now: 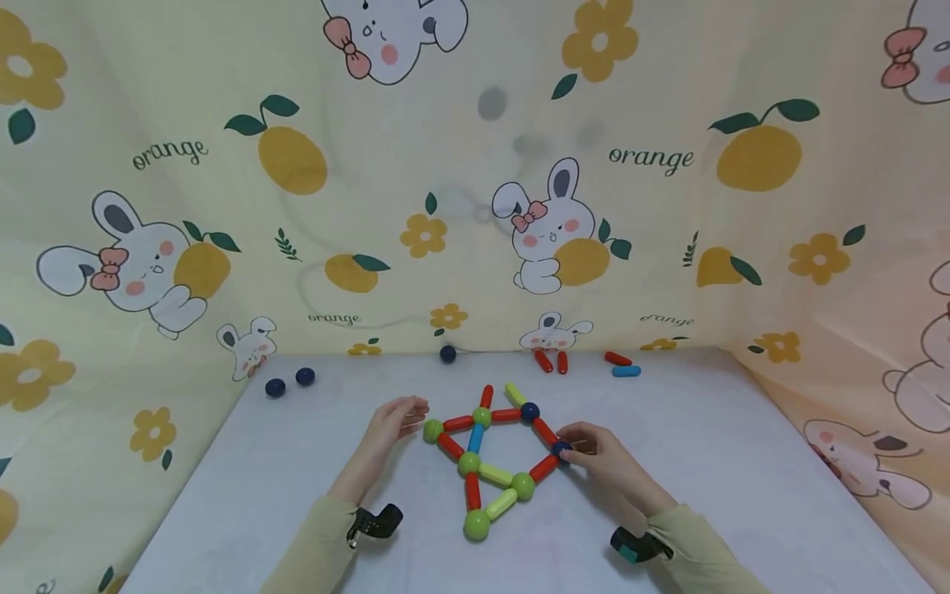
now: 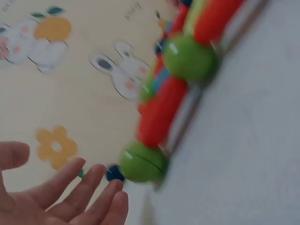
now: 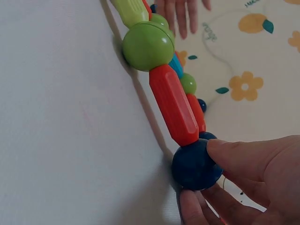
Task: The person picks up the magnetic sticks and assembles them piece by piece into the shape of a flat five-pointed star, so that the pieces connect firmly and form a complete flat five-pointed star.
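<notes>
A flat frame of toy magnetic rods and balls lies on the table. Its joints are green balls and dark blue balls, linked by red rods, lime rods and a blue rod. With thumb and fingers my right hand pinches the dark blue ball at the frame's right corner. My left hand is beside the green ball at the left corner, fingers extended and holding nothing. A red rod and a lime rod stick out at the far side.
Two loose dark blue balls lie at the far left, another dark blue ball at the back. Loose red rods and a blue rod lie at the back right. A patterned curtain rises behind the white table.
</notes>
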`<state>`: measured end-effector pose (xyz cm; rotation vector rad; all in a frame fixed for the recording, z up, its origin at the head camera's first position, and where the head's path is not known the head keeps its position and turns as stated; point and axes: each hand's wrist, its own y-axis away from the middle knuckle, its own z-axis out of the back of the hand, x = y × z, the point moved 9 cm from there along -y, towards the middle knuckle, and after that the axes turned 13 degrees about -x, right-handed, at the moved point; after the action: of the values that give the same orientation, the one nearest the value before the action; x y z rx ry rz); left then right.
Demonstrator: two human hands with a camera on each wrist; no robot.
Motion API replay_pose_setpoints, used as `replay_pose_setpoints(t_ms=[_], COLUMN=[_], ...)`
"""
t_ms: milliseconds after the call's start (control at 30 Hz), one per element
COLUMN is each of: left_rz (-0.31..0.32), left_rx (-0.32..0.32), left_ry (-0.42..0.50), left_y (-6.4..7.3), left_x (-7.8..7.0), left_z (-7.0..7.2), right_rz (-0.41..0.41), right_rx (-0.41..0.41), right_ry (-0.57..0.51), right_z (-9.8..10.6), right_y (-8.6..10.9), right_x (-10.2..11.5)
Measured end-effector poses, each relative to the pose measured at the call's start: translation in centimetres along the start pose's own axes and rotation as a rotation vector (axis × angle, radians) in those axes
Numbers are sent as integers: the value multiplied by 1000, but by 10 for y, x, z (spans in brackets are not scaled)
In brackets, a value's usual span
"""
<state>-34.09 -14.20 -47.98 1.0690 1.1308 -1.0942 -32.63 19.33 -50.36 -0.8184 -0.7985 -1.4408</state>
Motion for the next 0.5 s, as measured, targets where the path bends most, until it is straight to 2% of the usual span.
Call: replay_pose_setpoints(t_ms=[67,200,333,500], left_rz=[18,55,55,44], left_rx=[13,80,125,183], left_ry=[-13,-31,-25,-50], left_y=[-5,-6,-1,12], left_x=[9,24,26,25], left_z=[-1,-7,-11,-14], right_rz=[2,-3,1,2], right_rx=[-1,-3,-36,-65], right_ry=[-7,4,28,36], right_z=[-1,-1,7,17], right_y=[0,1,-3,-14], right_x=[-1,-4,-4,-3])
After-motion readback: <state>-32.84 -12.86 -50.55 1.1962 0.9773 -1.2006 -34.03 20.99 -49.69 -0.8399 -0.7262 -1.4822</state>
